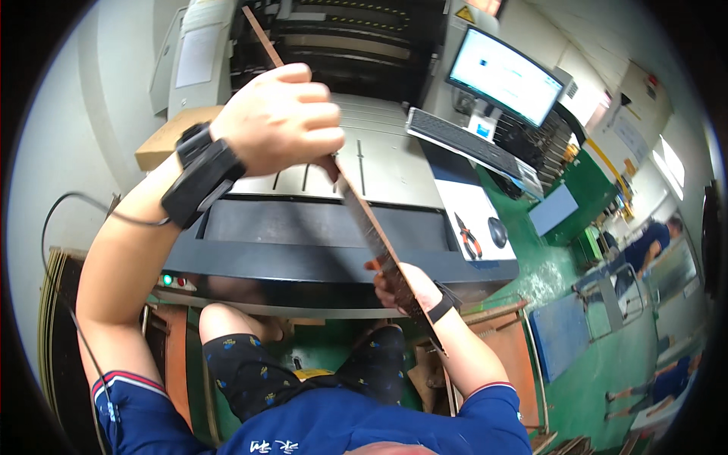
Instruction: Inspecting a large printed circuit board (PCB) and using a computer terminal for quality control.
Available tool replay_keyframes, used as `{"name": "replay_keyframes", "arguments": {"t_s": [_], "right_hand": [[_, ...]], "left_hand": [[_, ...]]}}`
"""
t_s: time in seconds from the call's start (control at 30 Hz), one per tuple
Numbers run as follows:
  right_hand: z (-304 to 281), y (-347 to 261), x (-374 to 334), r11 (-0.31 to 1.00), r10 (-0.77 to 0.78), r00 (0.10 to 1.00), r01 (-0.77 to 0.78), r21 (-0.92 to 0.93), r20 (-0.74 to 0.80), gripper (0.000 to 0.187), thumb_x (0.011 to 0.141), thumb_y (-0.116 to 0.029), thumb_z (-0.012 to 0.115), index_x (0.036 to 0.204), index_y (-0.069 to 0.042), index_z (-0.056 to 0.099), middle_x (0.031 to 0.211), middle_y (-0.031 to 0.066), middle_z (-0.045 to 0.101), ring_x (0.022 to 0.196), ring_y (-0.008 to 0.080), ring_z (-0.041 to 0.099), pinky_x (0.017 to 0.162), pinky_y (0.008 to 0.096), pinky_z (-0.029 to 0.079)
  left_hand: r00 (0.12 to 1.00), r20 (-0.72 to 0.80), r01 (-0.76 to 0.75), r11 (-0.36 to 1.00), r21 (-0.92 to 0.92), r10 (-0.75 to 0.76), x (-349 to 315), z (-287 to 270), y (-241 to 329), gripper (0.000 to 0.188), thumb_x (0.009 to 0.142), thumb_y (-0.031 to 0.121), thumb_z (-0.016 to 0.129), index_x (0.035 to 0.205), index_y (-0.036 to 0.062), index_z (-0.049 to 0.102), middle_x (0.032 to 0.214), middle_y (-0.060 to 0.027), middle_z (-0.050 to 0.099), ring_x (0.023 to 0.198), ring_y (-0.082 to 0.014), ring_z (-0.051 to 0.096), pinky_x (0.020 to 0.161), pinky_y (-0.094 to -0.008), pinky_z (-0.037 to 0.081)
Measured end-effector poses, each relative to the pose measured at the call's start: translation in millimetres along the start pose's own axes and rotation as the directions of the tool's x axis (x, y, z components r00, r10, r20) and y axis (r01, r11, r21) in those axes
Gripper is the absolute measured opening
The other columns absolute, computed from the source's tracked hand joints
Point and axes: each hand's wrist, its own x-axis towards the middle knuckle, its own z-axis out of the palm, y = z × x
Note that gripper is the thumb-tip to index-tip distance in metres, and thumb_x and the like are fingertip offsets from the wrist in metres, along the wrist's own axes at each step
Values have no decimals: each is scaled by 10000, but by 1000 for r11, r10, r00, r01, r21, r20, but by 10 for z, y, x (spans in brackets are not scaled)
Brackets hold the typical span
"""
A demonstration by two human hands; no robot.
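A long, thin copper-brown board (369,227) is held up at a slant over the machine's front, seen nearly edge-on. It runs from the machine's opening at upper left down to my right forearm. My left hand (279,121) is closed around its upper part, thumb pointing down along it. Lower down, the fingers of my right hand (406,290) wrap the board near its lower end, partly hidden by it. Beneath the board lies the machine's pale slotted bed (394,171), with a dark recessed tray (265,221) in front.
At right on the machine, orange-handled pliers (468,236) and a black mouse (497,232) lie on a white sheet. A keyboard (462,142) and a lit monitor (504,74) stand behind them. A cardboard box (163,144) sits at left. Other people appear at far right.
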Motion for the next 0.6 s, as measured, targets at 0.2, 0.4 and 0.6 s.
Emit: {"name": "replay_keyframes", "arguments": {"t_s": [0.2, 0.4, 0.6], "right_hand": [[-256, -644, 612, 982, -177, 954, 189, 28, -240, 493, 909, -463, 429, 1010, 10, 524, 596, 28, 469, 421, 145, 401, 350, 271, 272], [-612, -1168, 1533, 927, -366, 917, 344, -149, -160, 444, 920, -426, 430, 1039, -12, 532, 587, 27, 468, 419, 134, 407, 345, 267, 307], [-1314, -1165, 1829, 926, -376, 910, 360, -115, -173, 357, 957, -379, 441, 1078, -51, 514, 614, 6, 486, 426, 119, 423, 342, 252, 333]], "left_hand": [[788, -255, 529, 828, -186, -560, -464, 723, -270, 265, 848, 180, 680, 1077, 57, 630, 1073, -121, 635, 1023, -302, 581, 899, -386, 466], [319, 487, 925, 379, 27, -813, -2080, 1682, 48, 277, 891, 273, 591, 1012, 27, 634, 1021, -162, 648, 1027, -330, 576, 918, -407, 446], [-29, 570, 947, 160, 278, -821, -2626, 2297, -15, 445, 886, 420, 548, 1120, 52, 636, 1105, -207, 642, 1073, -356, 590, 939, -435, 450]]}}
